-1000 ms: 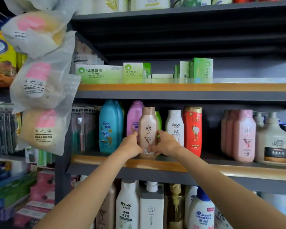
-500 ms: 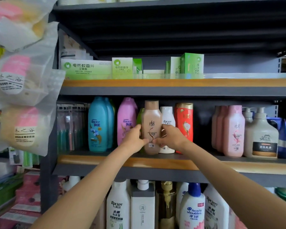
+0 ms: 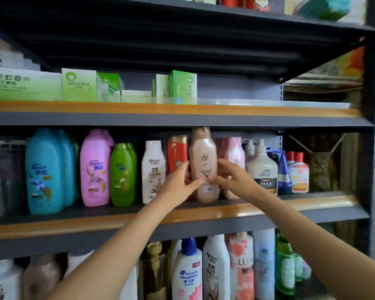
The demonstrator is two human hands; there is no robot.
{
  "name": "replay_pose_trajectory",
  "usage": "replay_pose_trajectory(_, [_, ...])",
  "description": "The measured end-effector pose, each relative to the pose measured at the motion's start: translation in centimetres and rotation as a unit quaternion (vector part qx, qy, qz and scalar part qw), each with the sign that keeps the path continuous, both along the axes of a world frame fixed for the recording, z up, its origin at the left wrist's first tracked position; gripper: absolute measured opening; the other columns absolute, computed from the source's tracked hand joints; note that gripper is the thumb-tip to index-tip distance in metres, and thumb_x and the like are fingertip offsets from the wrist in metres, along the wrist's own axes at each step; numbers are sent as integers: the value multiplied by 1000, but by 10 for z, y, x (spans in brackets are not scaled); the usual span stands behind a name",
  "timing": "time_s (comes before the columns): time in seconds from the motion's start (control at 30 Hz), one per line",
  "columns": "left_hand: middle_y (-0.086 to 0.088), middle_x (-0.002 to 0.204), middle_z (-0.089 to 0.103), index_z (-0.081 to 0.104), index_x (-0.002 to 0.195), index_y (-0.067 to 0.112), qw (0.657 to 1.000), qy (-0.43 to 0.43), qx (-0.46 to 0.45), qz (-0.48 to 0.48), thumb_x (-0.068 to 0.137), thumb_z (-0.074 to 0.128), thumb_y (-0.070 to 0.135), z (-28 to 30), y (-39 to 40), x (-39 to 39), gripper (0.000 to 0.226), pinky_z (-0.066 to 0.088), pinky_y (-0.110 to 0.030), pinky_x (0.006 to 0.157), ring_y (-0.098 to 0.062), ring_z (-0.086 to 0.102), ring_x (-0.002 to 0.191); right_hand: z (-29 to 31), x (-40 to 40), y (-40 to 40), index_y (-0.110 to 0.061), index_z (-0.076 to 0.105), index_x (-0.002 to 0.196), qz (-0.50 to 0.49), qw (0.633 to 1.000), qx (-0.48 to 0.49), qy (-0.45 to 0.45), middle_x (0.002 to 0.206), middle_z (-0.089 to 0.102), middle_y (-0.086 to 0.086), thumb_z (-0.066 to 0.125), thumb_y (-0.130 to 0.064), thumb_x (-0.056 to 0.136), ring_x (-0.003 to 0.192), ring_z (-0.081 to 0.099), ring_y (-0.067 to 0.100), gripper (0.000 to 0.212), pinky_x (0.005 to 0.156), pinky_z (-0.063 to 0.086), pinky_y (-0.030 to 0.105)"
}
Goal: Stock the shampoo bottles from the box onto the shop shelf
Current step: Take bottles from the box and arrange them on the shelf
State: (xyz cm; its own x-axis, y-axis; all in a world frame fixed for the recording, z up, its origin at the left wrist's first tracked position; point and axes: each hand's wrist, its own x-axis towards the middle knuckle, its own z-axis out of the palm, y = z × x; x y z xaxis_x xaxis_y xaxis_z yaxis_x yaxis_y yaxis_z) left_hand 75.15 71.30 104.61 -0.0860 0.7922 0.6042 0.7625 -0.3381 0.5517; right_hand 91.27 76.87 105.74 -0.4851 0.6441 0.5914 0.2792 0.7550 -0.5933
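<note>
A: Where is the tall tan plastic shampoo bottle (image 3: 204, 167) with the rounded brown cap?

B: Upright on the grey middle shelf (image 3: 268, 215) with the orange front lip, near its front edge and toward the right end. It stands between the red bottle with the gold cap (image 3: 176, 153) and the pale pink bottles (image 3: 234, 152).

A: And the hands?

B: Both hold it. The left hand (image 3: 178, 180) curls round its left flank, and the right hand (image 3: 230, 176) round its right flank, their fingertips almost meeting across the label. The bottle lies straight ahead between the two hands, long axis vertical, its base at or just above the shelf board; I cannot tell which. Neither hand is nearer, so either could let go first.

A: What differs from half a second ago?

B: Then the bottle stood further left along the front edge, ahead of the white Raclen bottle (image 3: 153, 172) and beside the pink Rejoice bottle (image 3: 95, 167). Now it has shifted right, past the red one. The green bottle (image 3: 122, 174), hidden then, shows clearly.
</note>
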Motion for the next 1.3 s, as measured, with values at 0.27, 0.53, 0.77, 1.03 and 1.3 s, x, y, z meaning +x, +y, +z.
replay_pose_trajectory(0.27, [-8, 132, 55, 22, 146, 22, 999, 18, -44, 11, 88, 60, 35, -3, 33, 74, 70, 46, -41, 99, -26, 56, 117, -8, 67, 18, -17, 53, 117, -42, 999, -30, 3, 91, 64, -7, 60, -9, 89, 85, 64, 10, 30, 72, 52, 17])
replay_pose_trajectory(0.53, [-15, 134, 51, 14, 148, 23, 991, 29, -95, 89, 87, 62, 33, 4, 48, 98, 78, 44, -41, 99, -33, 53, 119, -10, 72, 35, -7, 44, 128, -125, 991, -19, -47, 108, 59, 4, 66, -10, 85, 83, 61, 17, 48, 64, 47, 17])
replay_pose_trajectory(0.77, [-14, 126, 55, 14, 145, 22, 986, 56, -112, 113, 84, 66, 19, 6, 50, 99, 80, 49, -40, 92, -33, 57, 111, -11, 65, 41, -5, 41, 129, -169, 983, 1, -78, 119, 58, 13, 62, -13, 87, 101, 60, 27, 47, 82, 46, 28])
replay_pose_trajectory(1.03, [-6, 105, 56, 48, 115, 7, 974, -22, 216, 62, 84, 53, 3, -38, -8, 85, 32, 45, -24, 81, -17, 55, 94, -28, 27, -33, 1, 53, 108, -126, 933, 328, 81, 103, 53, 15, 50, 2, 82, 79, 56, 23, 26, 57, 50, 43])
replay_pose_trajectory(1.3, [-9, 102, 52, 45, 112, 10, 989, 36, 70, 127, 80, 51, 9, -251, -147, -28, 32, 36, -18, 79, -16, 47, 93, -233, -90, -136, -7, 45, 112, 124, 966, 215, -76, 106, 47, 12, 51, -1, 80, 73, 55, 27, 32, 48, 47, 37])
